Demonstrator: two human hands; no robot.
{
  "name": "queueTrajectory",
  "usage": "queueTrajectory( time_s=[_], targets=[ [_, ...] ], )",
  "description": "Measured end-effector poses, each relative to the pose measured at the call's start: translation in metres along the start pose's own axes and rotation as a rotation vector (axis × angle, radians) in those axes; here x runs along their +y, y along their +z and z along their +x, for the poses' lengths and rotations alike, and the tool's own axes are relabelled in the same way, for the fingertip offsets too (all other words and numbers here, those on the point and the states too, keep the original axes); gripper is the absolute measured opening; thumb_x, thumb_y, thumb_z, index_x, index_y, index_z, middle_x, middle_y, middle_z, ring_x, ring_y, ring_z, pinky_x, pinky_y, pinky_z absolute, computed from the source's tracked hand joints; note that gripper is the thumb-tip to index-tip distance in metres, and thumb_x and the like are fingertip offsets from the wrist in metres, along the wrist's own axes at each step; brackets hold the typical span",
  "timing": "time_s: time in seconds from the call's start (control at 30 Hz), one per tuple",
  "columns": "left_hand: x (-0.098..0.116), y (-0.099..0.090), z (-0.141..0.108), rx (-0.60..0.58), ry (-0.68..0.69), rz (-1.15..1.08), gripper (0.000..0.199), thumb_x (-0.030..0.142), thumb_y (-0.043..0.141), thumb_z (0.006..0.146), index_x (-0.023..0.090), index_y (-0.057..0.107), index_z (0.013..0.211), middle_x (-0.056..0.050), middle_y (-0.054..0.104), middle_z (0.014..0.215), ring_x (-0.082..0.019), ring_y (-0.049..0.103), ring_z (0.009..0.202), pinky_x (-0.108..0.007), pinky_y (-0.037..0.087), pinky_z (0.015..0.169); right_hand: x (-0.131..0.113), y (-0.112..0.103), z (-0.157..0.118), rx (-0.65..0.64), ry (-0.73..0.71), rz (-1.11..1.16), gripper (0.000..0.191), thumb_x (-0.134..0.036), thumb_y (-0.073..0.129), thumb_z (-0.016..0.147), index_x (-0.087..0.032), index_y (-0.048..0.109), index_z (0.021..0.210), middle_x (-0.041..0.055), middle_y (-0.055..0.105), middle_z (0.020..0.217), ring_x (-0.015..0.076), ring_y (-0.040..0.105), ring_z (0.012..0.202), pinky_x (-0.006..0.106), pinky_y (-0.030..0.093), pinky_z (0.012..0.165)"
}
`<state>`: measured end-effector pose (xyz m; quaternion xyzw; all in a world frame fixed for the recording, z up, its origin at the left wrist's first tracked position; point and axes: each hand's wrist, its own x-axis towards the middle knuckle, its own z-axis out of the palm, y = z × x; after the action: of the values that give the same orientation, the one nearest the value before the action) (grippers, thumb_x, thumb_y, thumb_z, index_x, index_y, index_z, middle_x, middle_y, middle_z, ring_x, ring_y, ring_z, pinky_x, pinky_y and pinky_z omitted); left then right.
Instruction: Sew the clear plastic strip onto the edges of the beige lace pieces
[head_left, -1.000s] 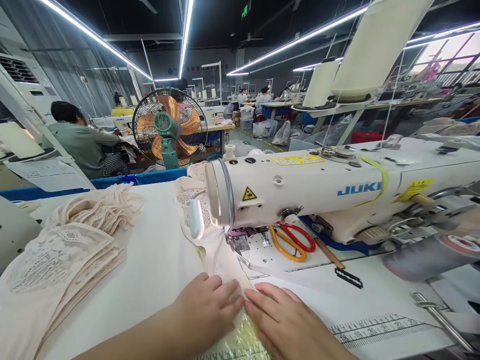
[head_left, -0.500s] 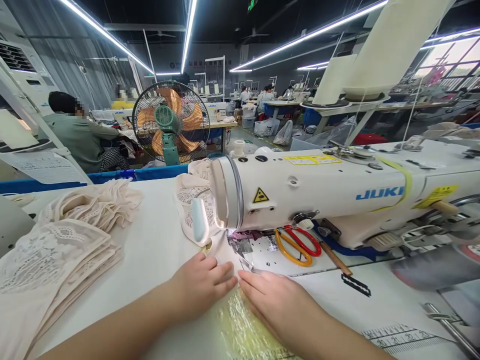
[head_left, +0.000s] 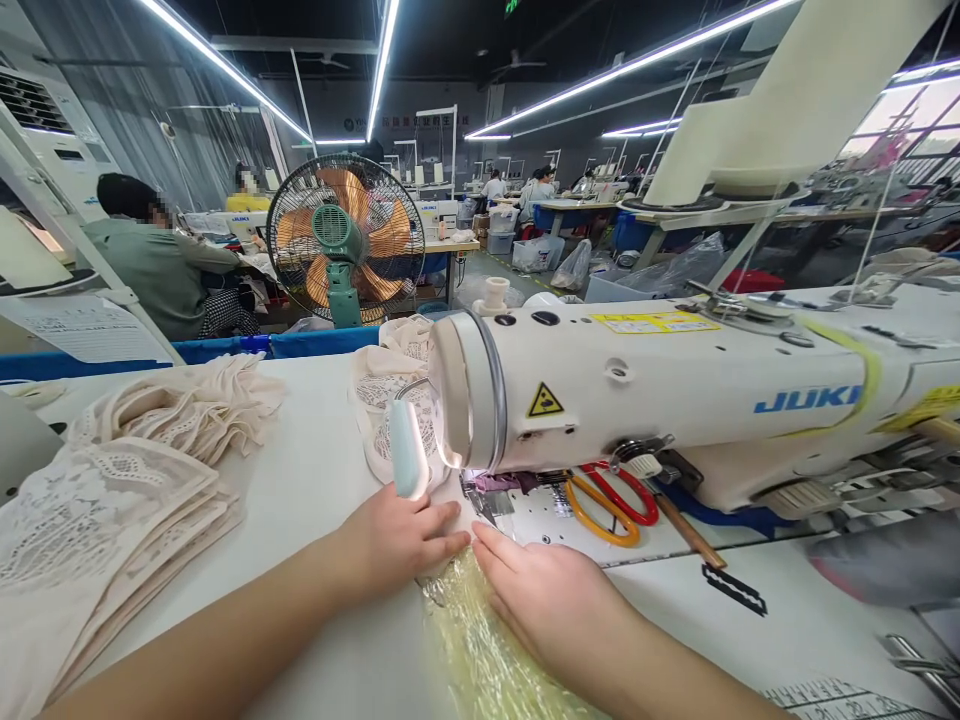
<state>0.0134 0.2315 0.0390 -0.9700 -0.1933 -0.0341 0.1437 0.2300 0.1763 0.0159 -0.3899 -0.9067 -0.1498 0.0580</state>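
A beige lace fabric piece (head_left: 381,396) lies under the head of a white JUKI sewing machine (head_left: 570,385), its near end running toward my fingers. My left hand (head_left: 394,535) is closed on the near end of that fabric, just below the small lit lamp (head_left: 409,450). Close beside it, my right hand (head_left: 551,590) has its fingers pressed together at the fabric's edge, in front of the metal needle plate (head_left: 517,515). A crinkled yellowish clear plastic strip (head_left: 480,640) runs beneath and between the hands. The fingertips partly hide the fabric.
Stacked beige lace pieces (head_left: 112,520) lie at left. Orange-and-red-handled scissors (head_left: 604,510) and a wooden-handled tool (head_left: 690,530) with a black blade (head_left: 735,590) lie right of the needle. A ruler tape (head_left: 832,700) is at lower right. Beyond stand a fan (head_left: 345,240) and a seated person (head_left: 142,260).
Both hands have shifted slightly up toward the machine, the left one now right under the lamp. The silver pointed piece by my right fingertips no longer shows clearly. The view has moved slightly.
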Motion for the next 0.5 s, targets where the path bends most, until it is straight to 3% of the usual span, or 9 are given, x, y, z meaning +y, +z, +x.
queueTrajectory(
  time_s=[0.23, 0.4, 0.5],
  targets=[
    [-0.011, 0.004, 0.003, -0.019, -0.044, -0.042, 0.039, 0.012, 0.045, 0.087, 0.025, 0.052, 0.124, -0.009, 0.06, 0.123, -0.026, 0.06, 0.094, -0.041, 0.044, 0.078, -0.005, 0.005, 0.004, -0.017, 0.042, -0.021, 0.043, -0.017, 0.059, 0.072, -0.012, 0.063, 0.114, 0.0102, 0.064, 0.121, 0.0139, 0.059, 0.049, 0.03, 0.042, 0.04],
    [-0.015, 0.011, 0.006, 0.062, -0.184, -0.239, 0.035, 0.018, 0.048, 0.088, 0.035, 0.055, 0.118, -0.002, 0.063, 0.118, -0.022, 0.06, 0.1, -0.035, 0.045, 0.081, -0.006, 0.004, -0.001, 0.008, 0.042, 0.027, 0.035, -0.015, 0.053, 0.075, -0.017, 0.066, 0.108, 0.0109, 0.064, 0.121, 0.0175, 0.065, 0.065, 0.029, 0.043, 0.044],
    [-0.014, 0.016, 0.007, 0.093, -0.312, -0.298, 0.031, 0.022, 0.045, 0.091, 0.035, 0.057, 0.116, -0.001, 0.065, 0.115, -0.021, 0.059, 0.102, -0.034, 0.046, 0.081, -0.006, 0.005, -0.008, 0.06, -0.001, 0.039, 0.035, -0.014, 0.056, 0.069, -0.017, 0.067, 0.103, 0.0091, 0.067, 0.117, 0.0192, 0.067, 0.073, 0.028, 0.047, 0.049]
  ],
)
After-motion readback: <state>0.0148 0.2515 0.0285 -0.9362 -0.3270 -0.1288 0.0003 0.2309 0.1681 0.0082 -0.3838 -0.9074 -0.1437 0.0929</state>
